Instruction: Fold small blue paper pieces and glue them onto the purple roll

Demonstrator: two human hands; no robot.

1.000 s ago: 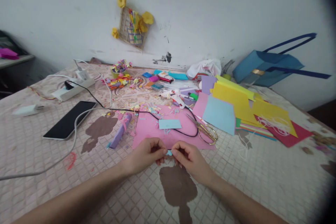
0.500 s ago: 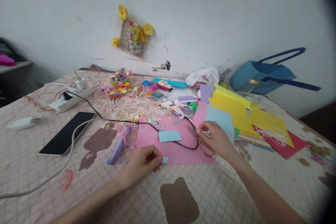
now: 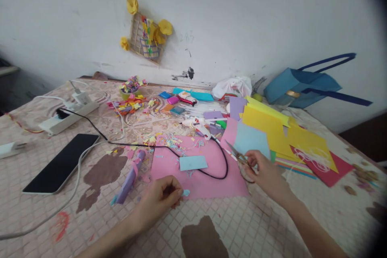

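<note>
My right hand (image 3: 266, 173) grips a pair of scissors (image 3: 242, 159) at the right side of the pink sheet (image 3: 217, 189), blades pointing up and left. My left hand (image 3: 163, 195) rests at the sheet's front left edge, fingers curled and pinched together; what they hold, if anything, is hidden. A small light-blue scrap (image 3: 186, 192) shows right beside its fingertips. Between the hands a light-blue paper rectangle (image 3: 193, 163) lies across a black cable (image 3: 222, 175). Paper snippets (image 3: 172, 143) are scattered on the sheet's far part.
A purple paper roll (image 3: 130, 179), a phone (image 3: 62, 165) and a power strip (image 3: 69, 117) are on the left. Behind the sheet lies a white glue gun (image 3: 199, 125). Yellow sheets (image 3: 263, 123) and a blue bag (image 3: 302, 84) occupy the right. A white cable (image 3: 77, 177) crosses the table.
My right hand has moved right and closer to me with the scissors, away from the light-blue rectangle. My left hand keeps its curled pose. The view has shifted slightly.
</note>
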